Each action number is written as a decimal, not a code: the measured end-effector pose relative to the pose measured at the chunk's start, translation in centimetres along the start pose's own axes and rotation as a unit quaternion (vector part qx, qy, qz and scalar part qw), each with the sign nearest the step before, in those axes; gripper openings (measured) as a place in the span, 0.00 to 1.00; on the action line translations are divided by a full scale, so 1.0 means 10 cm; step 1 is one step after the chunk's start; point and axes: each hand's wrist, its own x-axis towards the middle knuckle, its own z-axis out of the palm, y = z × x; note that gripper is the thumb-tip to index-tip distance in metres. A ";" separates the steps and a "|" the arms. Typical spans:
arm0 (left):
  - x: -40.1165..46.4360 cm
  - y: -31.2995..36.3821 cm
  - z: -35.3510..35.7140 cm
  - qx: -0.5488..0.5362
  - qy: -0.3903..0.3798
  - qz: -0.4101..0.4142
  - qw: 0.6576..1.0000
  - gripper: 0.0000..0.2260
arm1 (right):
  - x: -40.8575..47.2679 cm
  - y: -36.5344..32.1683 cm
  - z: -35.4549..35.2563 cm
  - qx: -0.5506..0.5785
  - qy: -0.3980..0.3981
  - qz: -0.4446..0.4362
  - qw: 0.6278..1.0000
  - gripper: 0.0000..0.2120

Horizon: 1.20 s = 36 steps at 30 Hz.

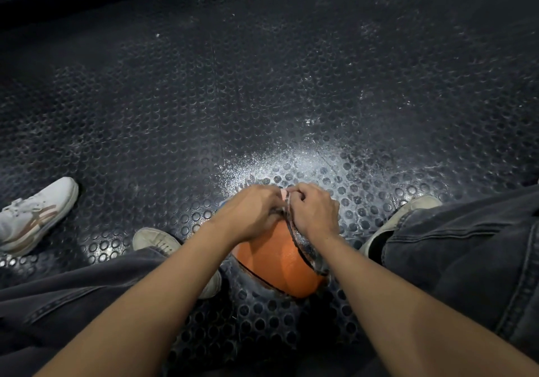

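the ball [277,263] sits on the floor [262,99] in the lower middle of the frame, between the seated person's two pale shoes, one at its left [157,239] and one at its right [408,210]. parked between the feet like that, it looks wedged so it cannot roll while both hands work on it.

both hands meet at the top of the ball, almost touching each other. the left hand [250,210] has its fingers curled down over the crown. the right hand [313,213] is also curled, and between the two runs a dark, worn flap [303,242] of the ball's outer skin. each hand seems to pinch the flap's upper end, where a small pink bit shows. the flap trails down under the right wrist and lies against the orange side. my guess is that they hold it close together and near the root so the pull peels the skin off cleanly rather than tearing it.

no box, bag or bin shows anywhere. the only thing like a shell is the skin itself, and under the lifted part there is plain orange rubber.

dark trousers [466,245] frame both sides. at the left edge stands a white trainer [38,216] with reddish stripes, apart from the work.
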 end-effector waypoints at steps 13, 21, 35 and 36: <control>0.05 -0.01 0.06 -0.044 0.105 -0.098 0.989 0.09 | 0.00 -0.01 0.09 0.015 0.042 0.067 0.997 0.12; -0.20 0.04 0.19 -0.075 0.154 -0.082 0.982 0.08 | 0.05 0.13 0.04 0.045 0.083 0.144 0.985 0.16; -0.43 -0.07 0.39 -0.129 0.210 -0.124 0.961 0.07 | 0.07 0.04 -0.04 0.000 0.030 0.050 0.998 0.13; -0.44 -0.09 0.39 -0.133 0.211 -0.146 0.957 0.07 | 0.11 0.02 -0.06 0.008 0.041 0.066 0.997 0.15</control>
